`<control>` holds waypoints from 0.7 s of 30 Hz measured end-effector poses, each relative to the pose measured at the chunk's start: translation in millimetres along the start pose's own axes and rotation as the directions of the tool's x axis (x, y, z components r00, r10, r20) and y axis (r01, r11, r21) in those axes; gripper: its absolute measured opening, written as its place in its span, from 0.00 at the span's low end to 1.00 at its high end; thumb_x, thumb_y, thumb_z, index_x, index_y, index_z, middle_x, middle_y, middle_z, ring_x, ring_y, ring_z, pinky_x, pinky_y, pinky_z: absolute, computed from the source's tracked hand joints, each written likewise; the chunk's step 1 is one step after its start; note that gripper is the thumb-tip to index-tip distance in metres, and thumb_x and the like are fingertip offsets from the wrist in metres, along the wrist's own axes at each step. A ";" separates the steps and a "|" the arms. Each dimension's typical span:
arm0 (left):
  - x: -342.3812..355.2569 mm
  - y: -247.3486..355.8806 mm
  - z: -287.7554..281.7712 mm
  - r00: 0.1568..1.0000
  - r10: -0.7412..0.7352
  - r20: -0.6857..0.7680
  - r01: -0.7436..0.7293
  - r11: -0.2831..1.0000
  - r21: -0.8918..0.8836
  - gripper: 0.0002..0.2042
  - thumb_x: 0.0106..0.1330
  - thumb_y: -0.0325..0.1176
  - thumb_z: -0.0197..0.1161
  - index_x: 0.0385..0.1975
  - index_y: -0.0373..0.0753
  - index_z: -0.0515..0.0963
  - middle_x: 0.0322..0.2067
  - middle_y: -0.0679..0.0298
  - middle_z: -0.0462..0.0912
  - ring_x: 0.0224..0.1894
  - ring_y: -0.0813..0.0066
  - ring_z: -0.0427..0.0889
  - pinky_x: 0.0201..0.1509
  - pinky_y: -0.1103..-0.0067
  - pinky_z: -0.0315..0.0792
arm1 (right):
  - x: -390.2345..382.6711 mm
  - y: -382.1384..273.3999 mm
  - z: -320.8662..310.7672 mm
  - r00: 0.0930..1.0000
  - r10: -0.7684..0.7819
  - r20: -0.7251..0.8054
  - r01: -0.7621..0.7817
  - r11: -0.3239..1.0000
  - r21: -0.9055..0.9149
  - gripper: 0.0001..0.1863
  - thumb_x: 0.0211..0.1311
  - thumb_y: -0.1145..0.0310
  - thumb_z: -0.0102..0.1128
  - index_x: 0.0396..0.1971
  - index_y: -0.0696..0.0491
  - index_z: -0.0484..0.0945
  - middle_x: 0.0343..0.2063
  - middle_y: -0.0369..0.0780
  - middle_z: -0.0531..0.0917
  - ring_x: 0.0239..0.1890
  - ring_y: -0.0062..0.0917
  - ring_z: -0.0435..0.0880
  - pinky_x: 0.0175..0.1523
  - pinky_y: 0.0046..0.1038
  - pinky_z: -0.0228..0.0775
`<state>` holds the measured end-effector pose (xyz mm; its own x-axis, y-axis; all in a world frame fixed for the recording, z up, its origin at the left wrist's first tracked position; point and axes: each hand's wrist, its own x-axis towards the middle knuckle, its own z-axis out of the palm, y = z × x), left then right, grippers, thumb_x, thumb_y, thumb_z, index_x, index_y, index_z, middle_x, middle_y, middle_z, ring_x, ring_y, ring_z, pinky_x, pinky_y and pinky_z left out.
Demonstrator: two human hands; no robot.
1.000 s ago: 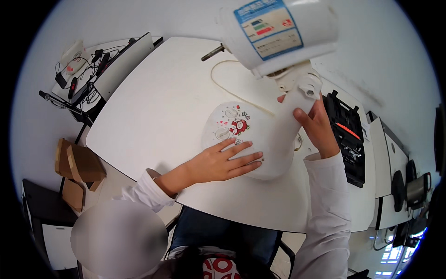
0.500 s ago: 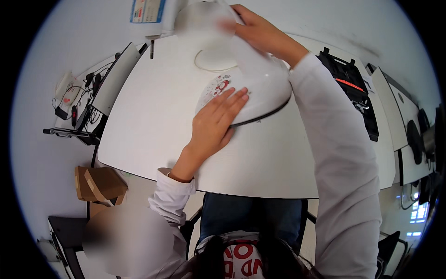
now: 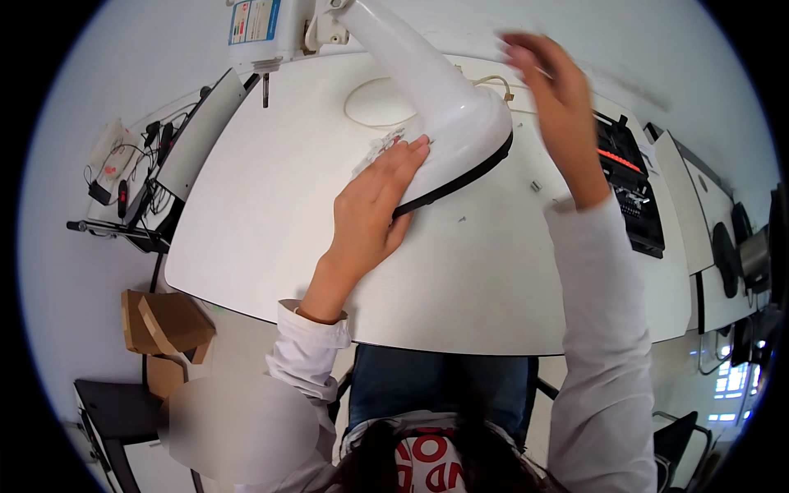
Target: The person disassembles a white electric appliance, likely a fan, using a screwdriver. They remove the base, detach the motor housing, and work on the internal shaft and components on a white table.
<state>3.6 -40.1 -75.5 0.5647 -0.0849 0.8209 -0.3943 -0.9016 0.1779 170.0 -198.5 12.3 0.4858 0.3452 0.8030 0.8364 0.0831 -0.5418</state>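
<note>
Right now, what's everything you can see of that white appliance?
The white appliance looks like glossy plastic. Its broad, rounded base has a dark bottom rim and printed decoration, partly covered by the left hand resting on it. A thick neck slants up the picture to the left, toward a housing with a blue-and-white label and a metal shaft. The picture cuts off its top; the right hand is apart.

Left grip (image 3: pixel 362 205) shows its back, fingers (image 3: pixel 406 164) extended; right grip (image 3: pixel 559 103) is raised, half-curled.
</note>
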 end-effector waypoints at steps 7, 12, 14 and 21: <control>-3.4 -3.2 -1.1 0.990 -0.125 -0.059 0.122 0.991 -0.061 0.34 0.44 0.16 0.58 0.58 0.38 0.66 0.55 0.56 0.73 0.50 0.57 0.77 0.53 0.76 0.70 | -121.0 7.2 -13.5 0.870 0.306 0.387 -0.214 0.941 -0.263 0.10 0.57 0.73 0.59 0.40 0.52 0.79 0.34 0.36 0.79 0.32 0.23 0.78 0.36 0.23 0.70; -7.2 -4.9 -4.3 0.983 -0.171 -0.064 0.168 0.984 -0.052 0.33 0.46 0.16 0.60 0.59 0.38 0.66 0.55 0.56 0.74 0.49 0.58 0.78 0.52 0.77 0.70 | -139.6 15.6 7.7 0.798 0.301 0.523 -0.088 0.916 -0.392 0.09 0.56 0.71 0.60 0.38 0.52 0.79 0.35 0.37 0.78 0.37 0.30 0.78 0.41 0.29 0.73; -5.2 -5.3 -5.5 0.986 -0.156 -0.063 0.153 0.987 -0.049 0.34 0.46 0.16 0.60 0.59 0.38 0.65 0.55 0.55 0.74 0.48 0.57 0.78 0.51 0.77 0.70 | -145.3 24.3 12.0 0.827 0.215 0.519 0.015 0.915 -0.404 0.07 0.57 0.71 0.59 0.36 0.52 0.79 0.33 0.36 0.77 0.37 0.30 0.77 0.41 0.29 0.73; -4.2 -7.5 -2.5 0.970 -0.233 -0.075 0.225 0.968 -0.111 0.32 0.51 0.16 0.59 0.60 0.36 0.63 0.55 0.55 0.73 0.49 0.64 0.78 0.53 0.79 0.68 | -150.2 25.3 7.9 0.841 0.233 0.488 0.019 0.889 -0.458 0.03 0.58 0.72 0.58 0.31 0.52 0.79 0.32 0.35 0.77 0.35 0.29 0.78 0.39 0.28 0.73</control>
<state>2.3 -31.9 -79.0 0.5854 0.1598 0.7949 -0.3355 -0.8447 0.4169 116.2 -240.8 -124.0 0.4796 0.7657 0.4285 0.8691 -0.3471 -0.3525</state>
